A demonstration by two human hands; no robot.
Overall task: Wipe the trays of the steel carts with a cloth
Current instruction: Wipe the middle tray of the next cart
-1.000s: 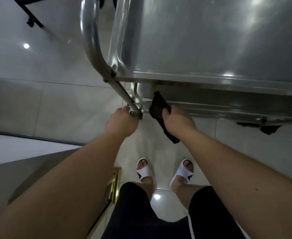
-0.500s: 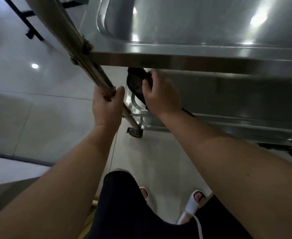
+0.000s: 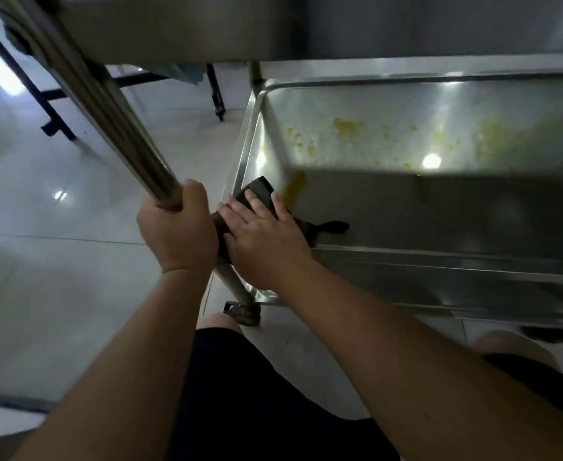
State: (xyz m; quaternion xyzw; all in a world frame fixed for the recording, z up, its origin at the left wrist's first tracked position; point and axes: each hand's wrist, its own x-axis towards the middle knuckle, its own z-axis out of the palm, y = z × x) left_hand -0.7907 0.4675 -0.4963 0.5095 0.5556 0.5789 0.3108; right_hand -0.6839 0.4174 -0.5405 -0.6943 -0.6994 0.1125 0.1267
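Pale tiled floor [image 3: 57, 261] | tray [image 3: 439, 201] yellow-stained | right hand [image 3: 260, 234] flat on dark cloth [image 3: 256, 191] (folded) | left hand [image 3: 177, 234] grips post [image 3: 107, 108]

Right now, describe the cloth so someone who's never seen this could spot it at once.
Find the steel cart's lower tray, spattered with yellow residue. At its near left corner, beside the cart post that the left hand grips, the right hand presses flat on the cloth. It is the only dark, soft thing on the shiny metal.

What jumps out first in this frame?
Yellow smears and crumbs spattered over the floor of the lower steel tray, brightest toward its far side. At the tray's near-left corner the right hand presses a dark cloth flat, while the left hand grips the cart's slanted handle tube.
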